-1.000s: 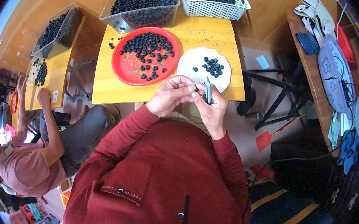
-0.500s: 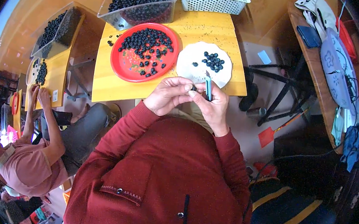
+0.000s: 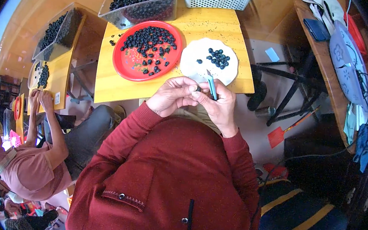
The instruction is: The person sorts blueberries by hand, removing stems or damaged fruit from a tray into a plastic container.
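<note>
Just past the table's near edge my two hands meet. My left hand (image 3: pixel 170 97) pinches a small dark round bead (image 3: pixel 198 89) between thumb and fingertips. My right hand (image 3: pixel 220 112) holds a slim light-blue craft knife (image 3: pixel 213 89), its dark pointed tip up and away from me; the right thumb presses close to the bead. Beyond them a white scalloped plate (image 3: pixel 194 49) carries a small cluster of similar dark round beads (image 3: pixel 219 58), one lying apart. To its left a red round tray (image 3: pixel 124 67) holds many more beads, loosely spread over its far half.
A clear plastic bin (image 3: pixel 169 11) heaped with beads and a white perforated basket (image 3: pixel 215 1) stand at the table's (image 3: pixel 107 87) far side. At left a co-worker (image 3: pixel 40 163) handles beads at another table. A wooden bench (image 3: pixel 322 62) with cloths lies right; a red fly swatter (image 3: pixel 275 137) is below.
The knife leans more to the left now, its tip tilted away from upright. Both hands stay together on the bead; the view has shifted slightly.
</note>
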### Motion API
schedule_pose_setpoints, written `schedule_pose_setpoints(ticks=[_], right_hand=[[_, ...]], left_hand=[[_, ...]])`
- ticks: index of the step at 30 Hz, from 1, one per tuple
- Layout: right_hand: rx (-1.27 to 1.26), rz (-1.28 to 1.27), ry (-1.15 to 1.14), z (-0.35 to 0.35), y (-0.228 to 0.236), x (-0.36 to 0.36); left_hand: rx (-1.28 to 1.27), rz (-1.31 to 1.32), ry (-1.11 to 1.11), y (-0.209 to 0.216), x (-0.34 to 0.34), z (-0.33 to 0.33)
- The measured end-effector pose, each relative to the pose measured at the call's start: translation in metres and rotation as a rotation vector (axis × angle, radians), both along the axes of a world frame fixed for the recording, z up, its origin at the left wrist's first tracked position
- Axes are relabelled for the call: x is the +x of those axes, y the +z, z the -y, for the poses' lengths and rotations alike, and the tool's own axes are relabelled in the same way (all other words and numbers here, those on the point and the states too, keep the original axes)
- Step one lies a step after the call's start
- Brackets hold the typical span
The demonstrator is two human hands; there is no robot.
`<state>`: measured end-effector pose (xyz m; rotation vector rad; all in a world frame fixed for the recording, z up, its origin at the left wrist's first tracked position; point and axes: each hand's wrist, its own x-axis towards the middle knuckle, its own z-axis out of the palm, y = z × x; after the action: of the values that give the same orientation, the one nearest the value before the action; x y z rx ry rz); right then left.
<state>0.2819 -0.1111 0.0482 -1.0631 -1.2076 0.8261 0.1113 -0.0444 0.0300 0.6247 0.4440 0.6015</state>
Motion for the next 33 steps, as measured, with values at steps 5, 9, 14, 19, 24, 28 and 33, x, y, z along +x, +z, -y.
schedule_pose_setpoints(ticks=[5,9,14,19,24,28,33], right_hand=[[0.001,0.045,0.024,0.004,0.001,0.003],[-0.058,-0.018,0.093,0.007,0.000,0.006],[-0.146,-0.166,0.161,0.013,0.001,0.007],[-0.364,-0.496,0.295,0.017,-0.003,0.015],[-0.378,-0.552,0.283,0.019,-0.003,0.013],[-0.406,-0.555,0.261,0.022,-0.005,0.011],[-0.397,-0.482,0.169,0.025,-0.014,0.011]], left_hand=[[0.013,0.008,0.016,0.005,0.004,0.004],[0.036,0.063,-0.019,-0.001,0.002,0.004],[0.077,0.049,-0.014,-0.003,0.001,0.008],[0.137,0.042,-0.021,0.000,0.001,0.010],[0.171,0.034,-0.038,-0.002,-0.001,0.011],[0.167,0.040,-0.037,-0.005,-0.002,0.013],[0.149,0.082,-0.026,-0.008,-0.005,0.015]])
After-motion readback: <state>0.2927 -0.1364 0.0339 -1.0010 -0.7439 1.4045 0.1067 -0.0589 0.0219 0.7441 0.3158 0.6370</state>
